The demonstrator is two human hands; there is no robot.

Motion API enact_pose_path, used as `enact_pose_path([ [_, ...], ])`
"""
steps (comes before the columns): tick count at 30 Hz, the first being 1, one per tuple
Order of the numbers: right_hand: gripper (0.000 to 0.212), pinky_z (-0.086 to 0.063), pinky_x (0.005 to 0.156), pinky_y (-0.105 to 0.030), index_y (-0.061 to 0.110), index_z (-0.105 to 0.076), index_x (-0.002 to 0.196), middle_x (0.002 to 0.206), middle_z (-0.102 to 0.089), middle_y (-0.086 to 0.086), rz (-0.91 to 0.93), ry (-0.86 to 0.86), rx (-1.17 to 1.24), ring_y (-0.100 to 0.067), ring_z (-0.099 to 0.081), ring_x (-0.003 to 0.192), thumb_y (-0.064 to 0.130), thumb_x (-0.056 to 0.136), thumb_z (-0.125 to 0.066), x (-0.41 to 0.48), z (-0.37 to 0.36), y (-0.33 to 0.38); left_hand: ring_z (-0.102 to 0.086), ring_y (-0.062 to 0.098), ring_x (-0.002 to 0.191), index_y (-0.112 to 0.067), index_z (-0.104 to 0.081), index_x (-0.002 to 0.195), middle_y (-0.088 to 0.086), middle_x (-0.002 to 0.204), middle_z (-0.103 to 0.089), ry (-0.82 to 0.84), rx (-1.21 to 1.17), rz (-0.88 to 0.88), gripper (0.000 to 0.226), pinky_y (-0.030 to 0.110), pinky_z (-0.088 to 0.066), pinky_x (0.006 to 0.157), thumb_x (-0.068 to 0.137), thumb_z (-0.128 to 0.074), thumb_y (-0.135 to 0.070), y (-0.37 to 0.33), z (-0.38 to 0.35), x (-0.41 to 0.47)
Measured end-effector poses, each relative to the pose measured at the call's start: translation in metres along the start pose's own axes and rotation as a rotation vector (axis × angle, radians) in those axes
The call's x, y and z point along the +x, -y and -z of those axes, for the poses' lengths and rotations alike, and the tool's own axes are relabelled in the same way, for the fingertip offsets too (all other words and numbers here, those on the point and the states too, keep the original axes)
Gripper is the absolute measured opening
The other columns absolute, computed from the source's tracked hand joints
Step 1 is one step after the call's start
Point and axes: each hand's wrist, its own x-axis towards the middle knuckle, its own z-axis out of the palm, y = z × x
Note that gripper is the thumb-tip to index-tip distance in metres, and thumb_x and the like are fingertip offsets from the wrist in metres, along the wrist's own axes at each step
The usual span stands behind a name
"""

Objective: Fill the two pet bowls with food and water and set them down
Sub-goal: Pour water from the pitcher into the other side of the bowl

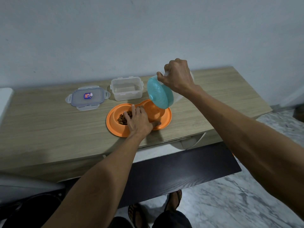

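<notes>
An orange double pet bowl (113, 127) lies on the wooden table (49, 122). Its left basin holds brown kibble (122, 118); its right basin (156, 114) is partly hidden. My left hand (139, 120) rests flat across the middle of the orange bowl, fingers spread over the kibble side and thumb toward the right basin. My right hand (176, 76) grips the handle of a teal scoop-like vessel (160, 93), tipped steeply over the right basin with its bottom facing me. I cannot see any water falling.
A clear plastic container (126, 88) stands open and empty behind the orange bowl. Its lid (88, 97) lies to the left. The table's front edge runs just below the bowl; a dark panel (181, 168) and marble floor (238, 203) lie below.
</notes>
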Motion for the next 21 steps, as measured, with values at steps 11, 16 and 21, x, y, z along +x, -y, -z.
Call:
enact_pose_path([
  [11,0.042,-0.032,0.075,-0.031,0.007,-0.054,0.059,0.056,-0.045,-0.005,0.029,-0.030,-0.017,-0.022,-0.043,0.064,0.036,0.089,-0.060,0.0019,-0.0015,0.0021,-0.003,0.028,0.152,-0.004,-0.024,0.151,0.010,0.160,-0.025,0.015,0.007,0.006,0.117,0.060,0.002,0.116,0.068,-0.060,-0.079,-0.0016,0.0028,-0.0008],
  [16,0.040,-0.034,0.079,-0.032,0.008,-0.058,0.063,0.059,-0.047,-0.004,0.051,-0.031,-0.028,-0.022,-0.044,0.067,0.037,0.090,-0.060,0.0019,-0.0021,0.0020,-0.003,0.028,0.152,-0.004,-0.024,0.151,0.009,0.160,-0.025,0.016,0.007,0.003,0.117,0.061,0.001,0.116,0.068,-0.059,-0.080,-0.0011,0.0023,-0.0005],
  [21,0.042,-0.039,0.084,-0.035,0.003,-0.067,0.070,0.061,-0.050,-0.005,0.058,-0.030,-0.047,-0.022,-0.046,0.070,0.039,0.090,-0.059,0.0028,-0.0030,0.0035,-0.003,0.029,0.152,-0.004,-0.023,0.151,0.010,0.160,-0.024,0.021,0.013,0.008,0.118,0.061,0.001,0.116,0.068,-0.059,-0.080,-0.0012,0.0015,0.0005],
])
